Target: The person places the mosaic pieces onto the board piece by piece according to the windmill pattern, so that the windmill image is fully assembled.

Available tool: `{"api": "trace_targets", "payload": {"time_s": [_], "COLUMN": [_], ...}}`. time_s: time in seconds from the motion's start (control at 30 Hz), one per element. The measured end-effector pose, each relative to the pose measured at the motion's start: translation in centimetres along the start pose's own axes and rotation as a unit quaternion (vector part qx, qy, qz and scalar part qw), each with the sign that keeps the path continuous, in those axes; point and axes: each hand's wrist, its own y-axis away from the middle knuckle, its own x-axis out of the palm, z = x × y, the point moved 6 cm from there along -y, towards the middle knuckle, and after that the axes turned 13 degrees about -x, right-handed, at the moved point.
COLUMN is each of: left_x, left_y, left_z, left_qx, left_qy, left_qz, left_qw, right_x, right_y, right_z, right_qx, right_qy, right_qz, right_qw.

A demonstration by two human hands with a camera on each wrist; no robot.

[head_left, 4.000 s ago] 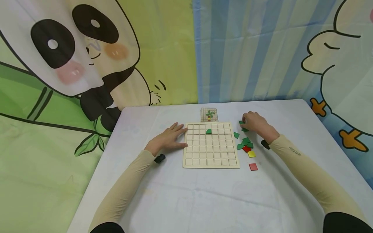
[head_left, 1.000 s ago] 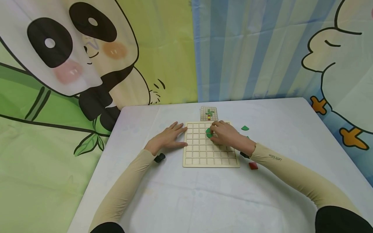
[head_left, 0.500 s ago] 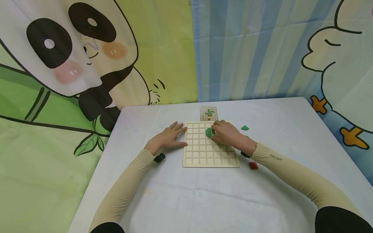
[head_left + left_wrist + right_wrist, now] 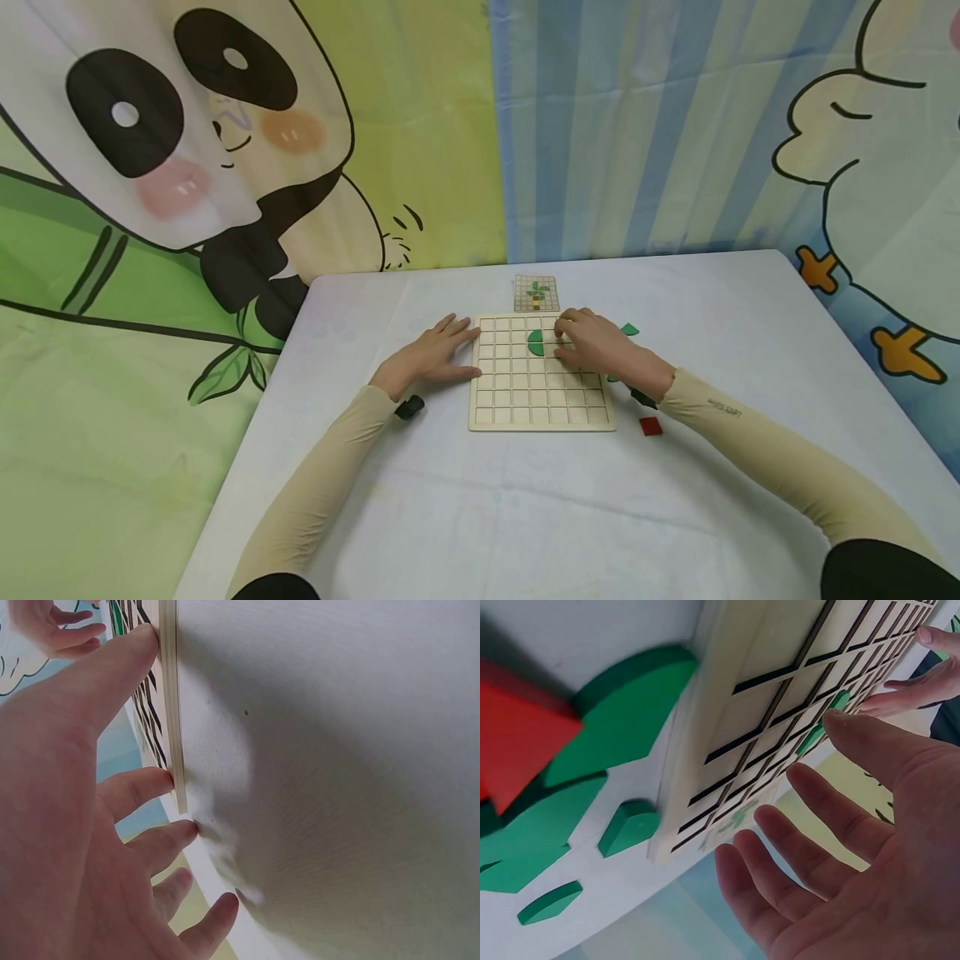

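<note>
A pale wooden grid board (image 4: 510, 408) lies flat on the white table. Two green quarter-round tiles (image 4: 536, 349) sit in adjoining cells near its top, together forming a half disc. My right hand (image 4: 597, 345) hovers over the board just right of them, fingers loosely bent with nothing between them; in the right wrist view the thumb and fingers are apart. With spread fingers, my left hand (image 4: 426, 360) rests at the board's left edge, and its thumb and index fingertip touch the rim in the left wrist view.
Behind the board lies a pattern card (image 4: 522, 284) printed with a small grid design. Loose green tiles (image 4: 630, 712) and a red tile (image 4: 525, 724) lie right of the board, partly hidden by my right arm in the head view. A separate red square (image 4: 651, 427) lies nearer.
Since four seconds ago my right hand has come from the loose tiles to the board, and a second green tile now sits below the first. It has just drawn slightly right, off the tile.
</note>
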Motion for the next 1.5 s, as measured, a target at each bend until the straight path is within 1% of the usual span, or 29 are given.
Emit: {"api": "trace_targets", "payload": {"time_s": [0.07,0.2,0.5,0.6,0.73,0.87,1.0,1.17,1.4,1.5], "left_x": [0.0,0.3,0.2,0.2,0.2,0.2,0.1,0.2,0.0,-0.1], "left_y": [-0.1,-0.2,-0.3,-0.2,-0.2,-0.2,-0.1,-0.1,0.0,0.1], "left_z": [0.0,0.1,0.2,0.1,0.2,0.1,0.1,0.1,-0.1,-0.1], "left_qx": [0.0,0.0,0.002,0.003,0.0,-0.002,-0.002,-0.001,0.001,0.002], "left_qy": [0.004,-0.002,0.001,-0.001,-0.003,0.004,0.007,0.008,0.011,0.013], "left_qz": [0.001,0.0,-0.003,-0.003,0.0,0.004,0.005,0.004,0.005,0.006], "left_qw": [1.0,1.0,1.0,1.0,1.0,1.0,1.0,1.0,0.9999,0.9999], "right_x": [-0.1,-0.4,-1.5,-1.9,-2.1,-2.1,-2.2,-1.9,-1.2,-1.2], "right_y": [0.3,1.1,2.9,3.4,4.2,4.9,5.4,5.7,5.8,5.9], "right_z": [-0.3,-1.2,-3.9,-4.7,-6.0,-7.5,-8.7,-10.0,-10.9,-11.0], "right_qx": [-0.001,0.006,0.06,0.074,0.088,0.087,0.081,0.087,0.098,0.094], "right_qy": [-0.005,-0.014,-0.026,-0.04,-0.072,-0.084,-0.07,-0.063,-0.069,-0.069], "right_qz": [-0.001,-0.003,-0.007,-0.007,-0.002,0.006,0.022,0.034,0.038,0.034], "right_qw": [1.0,0.9999,0.9978,0.9964,0.9935,0.9927,0.9939,0.9937,0.9921,0.9926]}}
